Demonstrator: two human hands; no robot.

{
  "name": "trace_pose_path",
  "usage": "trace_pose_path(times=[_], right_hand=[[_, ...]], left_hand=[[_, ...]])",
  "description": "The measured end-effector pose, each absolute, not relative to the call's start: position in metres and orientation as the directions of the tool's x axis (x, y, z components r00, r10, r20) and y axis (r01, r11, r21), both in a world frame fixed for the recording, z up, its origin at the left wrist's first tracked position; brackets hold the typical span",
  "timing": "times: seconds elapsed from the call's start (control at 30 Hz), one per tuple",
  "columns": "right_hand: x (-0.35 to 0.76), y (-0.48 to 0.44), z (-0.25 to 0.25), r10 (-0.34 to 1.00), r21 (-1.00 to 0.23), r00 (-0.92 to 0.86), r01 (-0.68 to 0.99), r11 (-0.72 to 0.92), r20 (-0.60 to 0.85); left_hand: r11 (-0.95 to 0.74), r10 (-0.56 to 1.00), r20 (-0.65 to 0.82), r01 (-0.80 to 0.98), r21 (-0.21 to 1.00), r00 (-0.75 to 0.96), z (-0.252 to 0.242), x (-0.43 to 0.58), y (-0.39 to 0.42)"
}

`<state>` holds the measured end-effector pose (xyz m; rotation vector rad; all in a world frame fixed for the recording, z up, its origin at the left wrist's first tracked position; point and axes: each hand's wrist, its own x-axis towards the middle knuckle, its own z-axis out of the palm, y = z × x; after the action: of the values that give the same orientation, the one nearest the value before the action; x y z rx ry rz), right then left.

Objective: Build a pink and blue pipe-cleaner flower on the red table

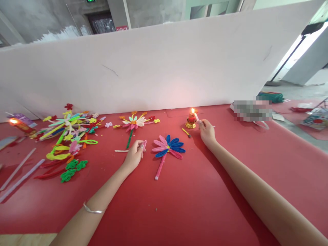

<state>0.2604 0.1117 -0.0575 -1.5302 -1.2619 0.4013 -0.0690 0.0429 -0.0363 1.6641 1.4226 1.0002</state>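
My left hand [133, 156] is closed on a small pink pipe-cleaner petal [145, 145], mostly hidden by the fingers. Between the fingertips of my right hand [207, 133] is a whitish glue stick [196, 117], its tip at the flame of a lit red candle [191, 119] in a gold holder. A pipe-cleaner flower [175, 145] with pink and blue petals and a pink stem lies between my hands. Beyond my left hand lies another flower [133, 122] with white and pink petals and a green stem. A short yellow piece [186, 132] with a dark end lies before the candle.
A pile of colourful pipe-cleaner pieces [67, 123] covers the left side, beside a second lit candle [23, 128]. Long pale sticks [22, 180] lie at the far left. A white board [153, 68] stands behind the red table [179, 212]. A blurred-out item [252, 111] lies at right.
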Motion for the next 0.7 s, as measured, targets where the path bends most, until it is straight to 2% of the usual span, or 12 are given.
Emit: trace_pose_path(times=[0.37, 0.7], right_hand=[[0.2593, 0.1122, -0.0570, 0.868, -0.909, 0.433, 0.414, 0.048, 0.243], [0.2585, 0.1088, -0.0542, 0.866, -0.896, 0.428, 0.442, 0.050, 0.259]], left_hand=[[-0.130, 0.991, 0.101, 0.441, 0.888, 0.089, -0.0366, -0.0693, 0.0424], [-0.127, 0.991, 0.096, 0.447, 0.886, 0.091, -0.0370, -0.0689, 0.0429]])
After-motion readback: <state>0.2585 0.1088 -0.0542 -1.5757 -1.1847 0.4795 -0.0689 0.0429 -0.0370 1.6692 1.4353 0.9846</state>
